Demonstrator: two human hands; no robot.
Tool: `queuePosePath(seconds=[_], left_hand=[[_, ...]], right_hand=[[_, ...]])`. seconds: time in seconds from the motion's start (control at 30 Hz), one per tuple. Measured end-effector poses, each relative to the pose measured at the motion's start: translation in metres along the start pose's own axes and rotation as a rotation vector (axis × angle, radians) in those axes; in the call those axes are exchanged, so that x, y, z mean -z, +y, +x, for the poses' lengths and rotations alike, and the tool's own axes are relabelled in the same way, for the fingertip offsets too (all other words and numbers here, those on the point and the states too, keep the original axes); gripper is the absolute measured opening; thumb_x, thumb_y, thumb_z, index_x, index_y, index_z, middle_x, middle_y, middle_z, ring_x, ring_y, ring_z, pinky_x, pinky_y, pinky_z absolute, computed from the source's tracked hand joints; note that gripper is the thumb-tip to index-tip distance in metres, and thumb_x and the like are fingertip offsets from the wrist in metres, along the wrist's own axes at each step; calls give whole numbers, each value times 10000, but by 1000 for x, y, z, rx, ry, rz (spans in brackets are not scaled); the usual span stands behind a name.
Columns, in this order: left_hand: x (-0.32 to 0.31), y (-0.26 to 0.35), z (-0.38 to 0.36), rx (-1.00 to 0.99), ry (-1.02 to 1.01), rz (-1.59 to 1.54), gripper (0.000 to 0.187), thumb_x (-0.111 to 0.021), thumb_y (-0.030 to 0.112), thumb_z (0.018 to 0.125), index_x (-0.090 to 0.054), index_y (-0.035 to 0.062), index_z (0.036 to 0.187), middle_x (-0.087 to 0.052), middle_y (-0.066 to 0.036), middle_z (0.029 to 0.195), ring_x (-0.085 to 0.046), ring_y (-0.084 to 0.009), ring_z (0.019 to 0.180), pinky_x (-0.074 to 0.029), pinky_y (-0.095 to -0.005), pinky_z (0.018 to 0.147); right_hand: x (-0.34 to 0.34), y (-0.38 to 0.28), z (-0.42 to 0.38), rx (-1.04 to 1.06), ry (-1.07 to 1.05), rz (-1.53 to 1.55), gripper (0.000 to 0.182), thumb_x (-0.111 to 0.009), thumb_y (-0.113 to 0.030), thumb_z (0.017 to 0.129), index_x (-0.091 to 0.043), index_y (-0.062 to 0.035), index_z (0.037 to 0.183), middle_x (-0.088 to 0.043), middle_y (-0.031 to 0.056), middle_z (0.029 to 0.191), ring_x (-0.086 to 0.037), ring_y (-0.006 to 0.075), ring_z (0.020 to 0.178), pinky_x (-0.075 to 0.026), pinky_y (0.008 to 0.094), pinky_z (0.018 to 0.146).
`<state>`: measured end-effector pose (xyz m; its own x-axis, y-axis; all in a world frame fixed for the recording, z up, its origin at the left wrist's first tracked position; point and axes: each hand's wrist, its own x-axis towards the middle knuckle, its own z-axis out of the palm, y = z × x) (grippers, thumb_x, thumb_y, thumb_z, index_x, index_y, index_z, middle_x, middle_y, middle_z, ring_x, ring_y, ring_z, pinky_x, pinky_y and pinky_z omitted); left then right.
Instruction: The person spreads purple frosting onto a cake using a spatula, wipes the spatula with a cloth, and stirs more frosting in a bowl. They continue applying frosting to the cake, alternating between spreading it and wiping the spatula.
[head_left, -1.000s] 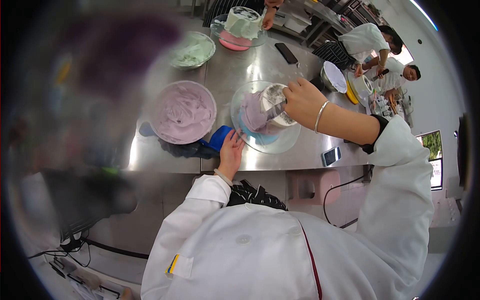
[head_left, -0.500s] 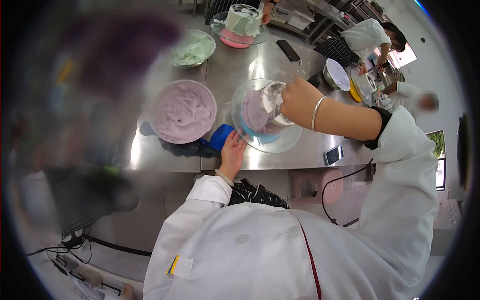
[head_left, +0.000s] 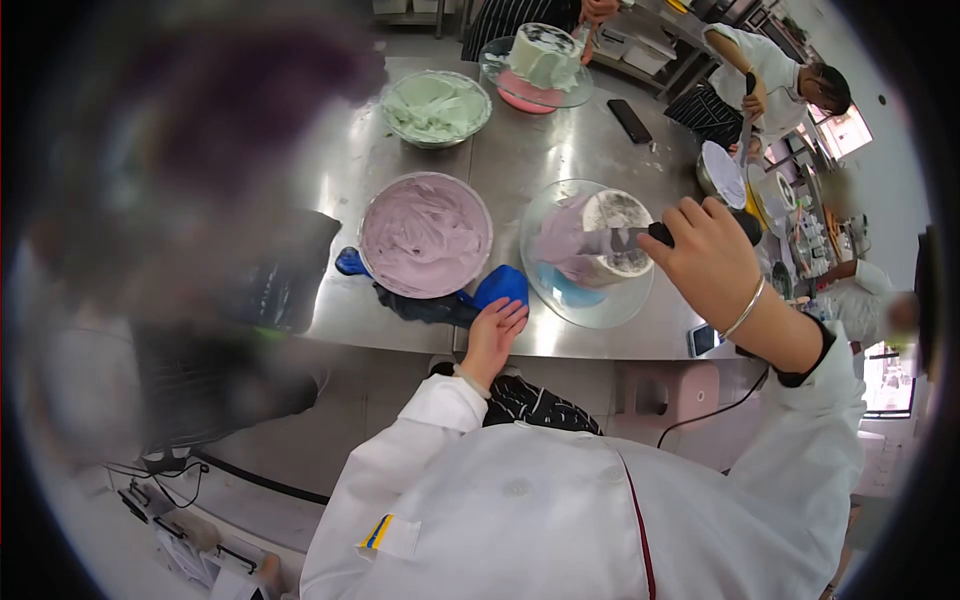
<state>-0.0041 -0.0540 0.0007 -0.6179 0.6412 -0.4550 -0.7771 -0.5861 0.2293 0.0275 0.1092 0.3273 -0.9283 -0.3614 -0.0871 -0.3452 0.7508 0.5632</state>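
My right hand is closed around the black handle of a palette knife. Its metal blade reaches over the left part of the cake's top. The round cake has purple cream on its left side and a pale, dark-specked top. Under it is a clear glass turntable on a light blue base. My left hand is stretched out by the turntable's near left edge, close to a blue cloth-like item; its fingers hold nothing. Left of the cake stands a bowl of purple cream.
Farther back are a bowl of green cream and another cake on a turntable, worked on by a person. Two phones lie on the steel table, one black, one near the front edge. Other people stand at right.
My right hand has drawn back to the right from the cake, uncovering the knife blade. My left fingers have come slightly away from the turntable's rim. The whole view has shifted.
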Motion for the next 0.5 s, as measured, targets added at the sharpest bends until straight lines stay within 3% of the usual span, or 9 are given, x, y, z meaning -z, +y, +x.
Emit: queuePosePath(seconds=[0.03, 0.1, 0.17, 0.27, 0.37, 0.47, 0.5], left_hand=[[10, 12, -9, -72, 89, 88, 459, -368, -3, 747, -277, -8, 1197, -386, -226, 1168, -432, -344, 1069, -351, -415, 920], [29, 39, -21, -299, 274, 144, 332, -405, -8, 760, -361, 3, 1090, -454, -167, 1051, -501, -289, 951, -424, -377, 830], [38, 66, -29, -523, 371, 217, 259, -412, 57, 816, -376, 17, 1070, -469, -134, 992, -509, -258, 909, -429, -365, 805], [34, 98, -29, -586, 396, 243, 187, -390, 110, 867, -390, 31, 1037, -480, -108, 920, -519, -229, 863, -440, -351, 776], [42, 112, -23, -549, 353, 366, 152, -357, 143, 898, -396, 36, 998, -488, -87, 875, -525, -198, 816, -452, -337, 741], [35, 110, -22, -510, 353, 373, 128, -348, 146, 902, -411, 43, 946, -491, -60, 849, -521, -172, 767, -457, -317, 710], [33, 108, -22, -502, 361, 370, 128, -347, 147, 903, -415, 44, 937, -490, -53, 846, -518, -165, 758, -455, -311, 708]], right_hand=[[-6, -8, 7, -3, 9, 7, 187, -531, -140, 660, -621, -122, 822, -496, 32, 673, -509, 191, 731, -381, 302, 651], [-33, -35, 31, -113, -45, 276, 320, -523, -120, 673, -566, -128, 990, -504, 54, 674, -538, 212, 660, -424, 325, 575], [-67, -67, 66, -157, -159, 470, 178, -492, -142, 747, -556, -75, 900, -581, 122, 707, -593, 272, 642, -465, 381, 539], [-116, -113, 108, -147, -334, 691, 206, -474, -117, 751, -526, -66, 944, -602, 168, 725, -603, 317, 686, -479, 406, 587], [-119, -151, 104, -157, -440, 863, 203, -485, -99, 752, -524, -56, 947, -604, 166, 724, -598, 329, 664, -474, 416, 604], [-125, -182, 90, -276, -384, 1111, 268, -490, -96, 762, -518, -51, 1024, -600, 179, 727, -594, 341, 661, -468, 428, 610], [-126, -192, 89, -370, -398, 1329, 306, -476, -91, 785, -488, -45, 1087, -598, 164, 706, -593, 306, 622, -470, 400, 568]])
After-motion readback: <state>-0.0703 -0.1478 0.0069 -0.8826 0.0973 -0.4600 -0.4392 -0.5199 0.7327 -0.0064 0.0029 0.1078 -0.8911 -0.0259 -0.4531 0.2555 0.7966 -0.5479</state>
